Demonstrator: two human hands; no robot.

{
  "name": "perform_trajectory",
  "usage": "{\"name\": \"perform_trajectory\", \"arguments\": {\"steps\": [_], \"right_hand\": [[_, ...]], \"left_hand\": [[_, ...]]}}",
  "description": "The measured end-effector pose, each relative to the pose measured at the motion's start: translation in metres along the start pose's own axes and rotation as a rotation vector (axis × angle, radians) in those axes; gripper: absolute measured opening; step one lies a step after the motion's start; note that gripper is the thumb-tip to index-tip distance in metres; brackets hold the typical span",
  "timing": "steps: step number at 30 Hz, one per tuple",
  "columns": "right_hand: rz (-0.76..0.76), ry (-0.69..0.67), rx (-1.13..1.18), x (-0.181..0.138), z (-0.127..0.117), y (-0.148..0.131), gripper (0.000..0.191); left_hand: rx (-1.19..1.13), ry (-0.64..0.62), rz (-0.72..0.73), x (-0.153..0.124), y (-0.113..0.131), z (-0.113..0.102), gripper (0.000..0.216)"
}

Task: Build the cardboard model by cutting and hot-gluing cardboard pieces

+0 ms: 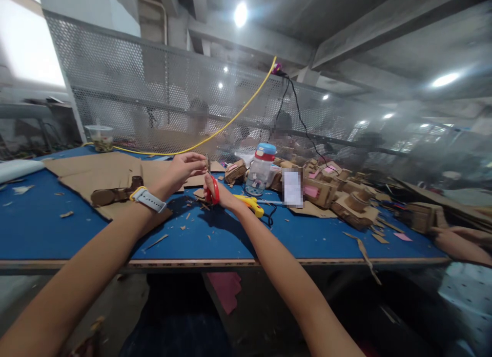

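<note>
My right hand (224, 197) is closed around the red handles of a pair of scissors (215, 189), whose blades point up and away from me. My left hand (187, 168), with a grey watch on its wrist, reaches in beside the blades. Its fingers are drawn together at the tips; whatever they pinch is too small to make out. Small cardboard scraps (203, 204) lie on the blue table below both hands. A yellow glue gun (253, 207) rests just right of my right hand.
Large cardboard sheets (88, 170) lie at left, bearing a brown cardboard piece (111, 195). A water bottle (261, 170) stands behind the glue gun. Cardboard models (355, 203) crowd the right side. Another person's hand (457, 241) is at far right. A yellow cable (230, 122) hangs across the mesh screen.
</note>
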State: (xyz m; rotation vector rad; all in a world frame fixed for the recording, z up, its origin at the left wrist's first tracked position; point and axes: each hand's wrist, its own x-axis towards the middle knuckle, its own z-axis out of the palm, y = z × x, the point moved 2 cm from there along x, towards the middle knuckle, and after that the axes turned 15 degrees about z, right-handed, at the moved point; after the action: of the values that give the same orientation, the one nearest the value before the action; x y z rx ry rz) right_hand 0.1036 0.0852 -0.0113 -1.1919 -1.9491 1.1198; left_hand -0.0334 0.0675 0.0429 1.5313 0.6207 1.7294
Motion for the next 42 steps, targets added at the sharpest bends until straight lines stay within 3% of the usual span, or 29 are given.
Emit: {"name": "perform_trajectory", "arguments": {"steps": [14,19,27,42], "right_hand": [[-0.067,0.067,-0.089,-0.0023,-0.0002,-0.0023,0.062],[-0.058,0.100,-0.056,-0.0017,0.0001,-0.0030,0.058],[-0.013,0.052,0.022,-0.0053,0.0002,-0.0072,0.061],[-0.048,0.066,-0.102,-0.0044,-0.0002,-0.0042,0.062]], "left_hand": [[0.001,0.003,0.013,0.0030,-0.0026,-0.0042,0.031],[-0.012,0.063,0.032,0.0021,-0.0016,-0.0017,0.033],[-0.023,0.084,0.033,0.0009,-0.0023,-0.0008,0.036],[0.084,0.024,0.056,0.0000,0.0002,-0.0024,0.030]]}}
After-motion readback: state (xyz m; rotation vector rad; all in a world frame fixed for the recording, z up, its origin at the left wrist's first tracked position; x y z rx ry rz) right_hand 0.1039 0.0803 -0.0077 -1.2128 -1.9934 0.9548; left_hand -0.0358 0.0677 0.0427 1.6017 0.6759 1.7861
